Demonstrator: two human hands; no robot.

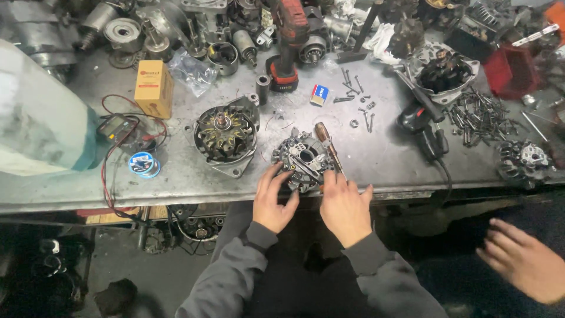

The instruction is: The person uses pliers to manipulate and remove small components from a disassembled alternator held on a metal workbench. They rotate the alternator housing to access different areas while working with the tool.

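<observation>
On the steel counter (pixel 376 159), near its front edge, we've got the alternator housing (pixel 226 138) sitting left of the rear cover (pixel 303 159). Our left hand (pixel 272 203) cups the cover's left side, fingers spread and touching it. Right hand (pixel 344 206) rests at its right edge, fingers loosely spread, screwdriver (pixel 326 144) just beside them. Another person's hand (pixel 524 259) blurs at lower right. Loose bolts (pixel 477 115) lie farther right.

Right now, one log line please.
left hand: on alternator part | right hand: on same part | screwdriver: beside it | bench
</observation>
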